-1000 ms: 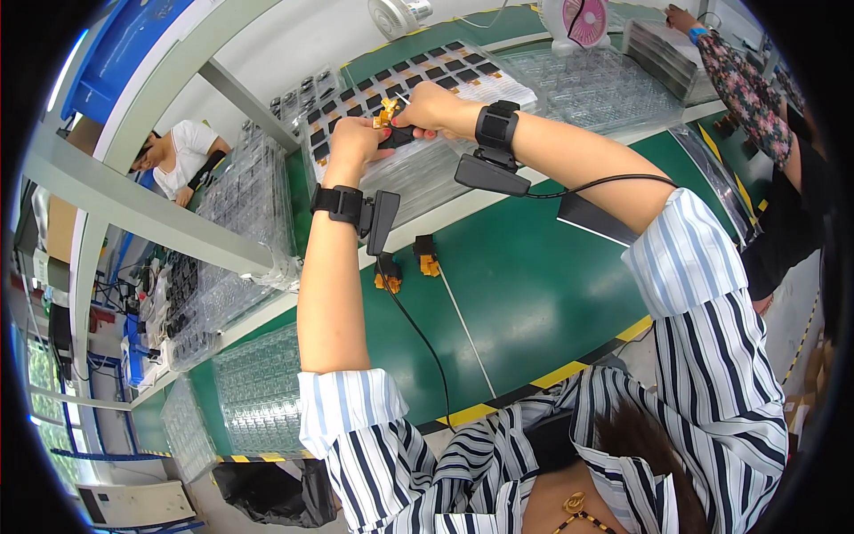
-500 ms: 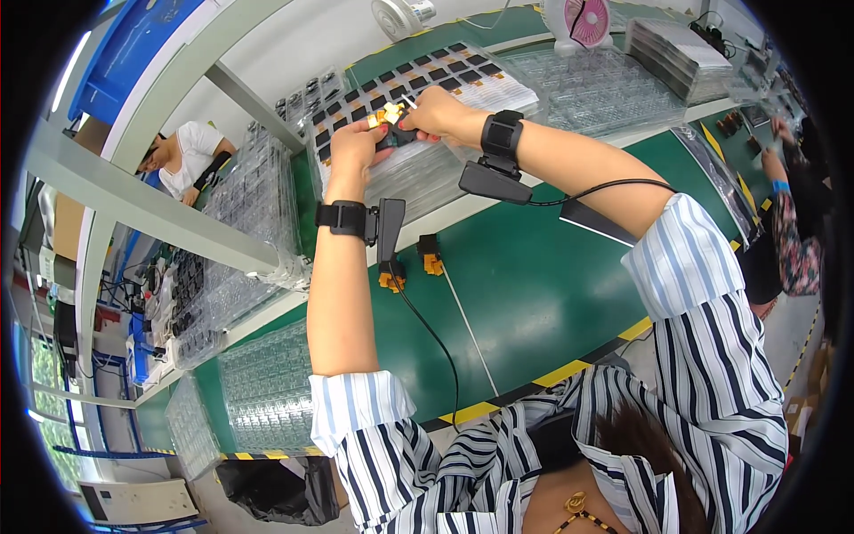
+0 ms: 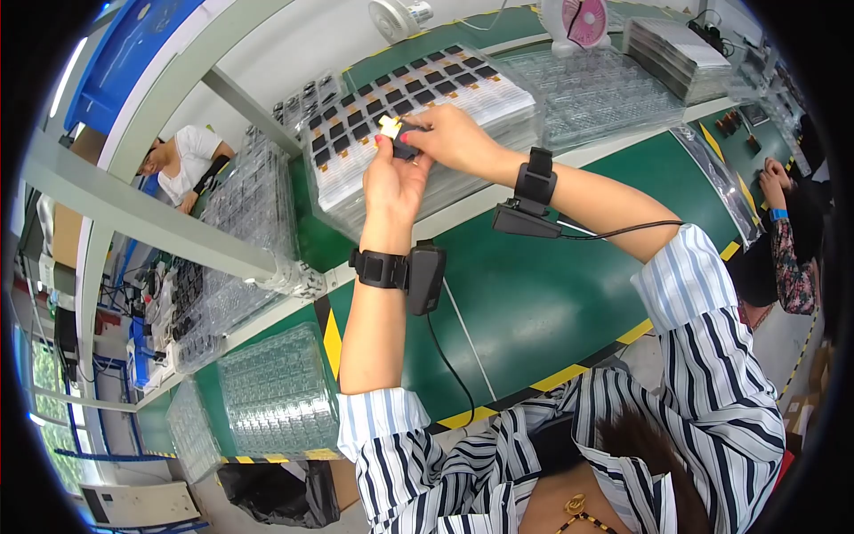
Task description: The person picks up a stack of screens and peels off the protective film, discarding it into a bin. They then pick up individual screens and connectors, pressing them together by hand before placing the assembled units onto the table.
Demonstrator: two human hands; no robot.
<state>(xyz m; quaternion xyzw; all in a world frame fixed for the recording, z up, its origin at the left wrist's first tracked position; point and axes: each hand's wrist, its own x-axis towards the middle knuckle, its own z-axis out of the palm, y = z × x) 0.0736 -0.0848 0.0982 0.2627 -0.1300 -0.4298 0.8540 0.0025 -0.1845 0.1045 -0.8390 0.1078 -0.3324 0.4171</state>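
My left hand [image 3: 393, 185] reaches in palm up, fingers closed round a small black square part with a yellow ribbon tail [image 3: 406, 149]. The bright yellow tail sticks up at the part's far left corner. From the right, my right hand [image 3: 452, 137] pinches the same part along its upper edge. Both hands hold it just above the near side of a stack of clear trays [image 3: 511, 100]. Rows of similar black square pieces [image 3: 391, 95] with orange tails lie in the top tray. My fingers hide some of the part.
Empty clear trays [image 3: 587, 84] lie right of the stack; more trays [image 3: 271, 383] are at the left front. A pink-and-white fan [image 3: 587, 25] stands behind. A grey frame post [image 3: 160, 218] crosses the left. Co-workers sit at far left and right.
My left hand has moved right and nearer, turning palm up under the part. My right wrist has shifted right and lower. The white stick-like thing at my right fingers no longer shows.
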